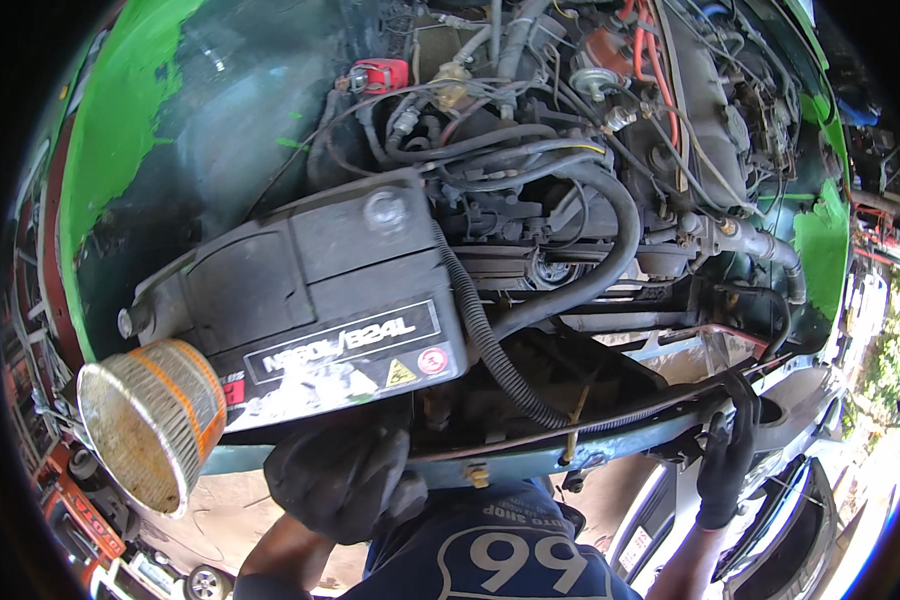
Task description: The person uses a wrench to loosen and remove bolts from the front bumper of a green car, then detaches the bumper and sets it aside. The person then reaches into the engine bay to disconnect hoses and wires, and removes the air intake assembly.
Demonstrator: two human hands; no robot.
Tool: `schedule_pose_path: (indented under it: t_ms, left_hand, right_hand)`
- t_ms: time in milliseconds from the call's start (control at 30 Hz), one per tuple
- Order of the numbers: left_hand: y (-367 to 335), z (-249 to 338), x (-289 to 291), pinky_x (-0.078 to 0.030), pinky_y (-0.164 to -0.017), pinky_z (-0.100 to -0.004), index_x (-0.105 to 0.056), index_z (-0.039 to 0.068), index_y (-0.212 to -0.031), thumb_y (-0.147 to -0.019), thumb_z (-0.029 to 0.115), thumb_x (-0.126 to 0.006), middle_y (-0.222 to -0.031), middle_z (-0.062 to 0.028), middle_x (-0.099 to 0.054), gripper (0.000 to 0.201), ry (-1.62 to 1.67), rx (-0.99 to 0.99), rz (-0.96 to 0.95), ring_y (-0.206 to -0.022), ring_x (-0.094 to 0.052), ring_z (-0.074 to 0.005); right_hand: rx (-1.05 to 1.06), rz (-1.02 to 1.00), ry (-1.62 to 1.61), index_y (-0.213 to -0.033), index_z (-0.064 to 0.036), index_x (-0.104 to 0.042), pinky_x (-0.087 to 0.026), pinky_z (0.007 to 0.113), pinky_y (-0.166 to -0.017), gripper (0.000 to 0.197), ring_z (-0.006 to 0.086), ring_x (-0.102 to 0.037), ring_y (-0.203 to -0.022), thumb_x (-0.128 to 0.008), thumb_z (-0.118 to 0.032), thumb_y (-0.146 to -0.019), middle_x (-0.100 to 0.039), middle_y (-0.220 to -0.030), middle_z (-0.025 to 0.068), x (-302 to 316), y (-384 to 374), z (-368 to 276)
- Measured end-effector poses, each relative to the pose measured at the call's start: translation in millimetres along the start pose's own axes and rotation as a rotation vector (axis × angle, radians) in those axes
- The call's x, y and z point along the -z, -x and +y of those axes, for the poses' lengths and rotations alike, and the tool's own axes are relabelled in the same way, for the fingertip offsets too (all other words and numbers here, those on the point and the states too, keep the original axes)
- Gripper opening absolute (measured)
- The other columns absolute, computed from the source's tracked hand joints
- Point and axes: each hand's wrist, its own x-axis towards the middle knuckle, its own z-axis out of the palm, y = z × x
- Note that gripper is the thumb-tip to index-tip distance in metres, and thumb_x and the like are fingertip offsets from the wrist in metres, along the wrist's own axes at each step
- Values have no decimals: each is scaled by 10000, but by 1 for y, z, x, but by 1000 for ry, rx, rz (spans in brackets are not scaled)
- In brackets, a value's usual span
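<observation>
My left hand (340, 474), in a dark glove, is in front of the lower edge of a black car battery (355, 265). It looks rounded and closed; its fingertips and anything inside them are hidden. My right hand (727, 455), also gloved, reaches up to the front rail (610, 452) on the right. Its fingers are stretched and apart, near a black cable running along the rail. The battery sits at an angle, its labelled side facing me. Against its left end is a ribbed, orange-striped cup-shaped thing (152, 425) with a brownish inside.
Behind the battery lies an engine bay with hoses and wires, and a red terminal cover (380, 76). A corrugated black tube (490, 340) curves down beside the battery. Green-painted body panels (120, 130) flank the bay. Vehicle parts and a wheel (209, 582) lie beyond.
</observation>
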Motion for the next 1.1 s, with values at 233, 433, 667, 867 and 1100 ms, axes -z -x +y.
schedule_pose_path:
  t_ms: [233,433,667,867,1100]
  left_hand:
    - [3,3,1,-543,-835,-462,-717,35,-1019,-978,381,-506,-1018,-110,-720,408,-97,61,-23,-925,-672,-281]
    - [6,10,-4,-545,-802,-462,-713,24,-1008,-986,399,-485,-998,-118,-725,440,-180,123,27,-898,-673,-278]
    - [3,17,-17,-520,-793,-492,-673,-13,-1038,-1030,448,-388,-954,-170,-705,542,-323,88,49,-851,-657,-315]
    - [6,14,0,-525,-897,-486,-687,22,-1129,-1011,481,-535,-1051,-135,-696,497,-143,93,-64,-956,-662,-318]
    - [8,4,-1,-524,-903,-443,-742,99,-1117,-926,495,-652,-1055,-51,-693,448,-28,54,34,-878,-659,-214]
  right_hand:
    - [-88,122,-192,-1275,66,-615,-361,481,-1143,633,381,-546,-1286,-318,-449,-1061,-599,-1326,240,-16,8,25]
    - [-108,171,-73,-1225,34,-642,-389,553,-1142,813,409,-590,-1255,-214,-637,-1058,-642,-1265,225,-18,4,19]
    - [-102,230,-231,-1237,53,-636,-444,510,-1083,820,377,-619,-1181,-255,-647,-1041,-650,-1224,219,-20,14,31]
    - [-204,239,-238,-1229,30,-655,-418,494,-1095,746,356,-587,-1225,-392,-629,-998,-643,-1259,189,-25,24,44]
    - [-96,163,-160,-1332,22,-600,-396,456,-1128,595,326,-566,-1267,-352,-432,-1039,-619,-1330,188,-17,33,72]
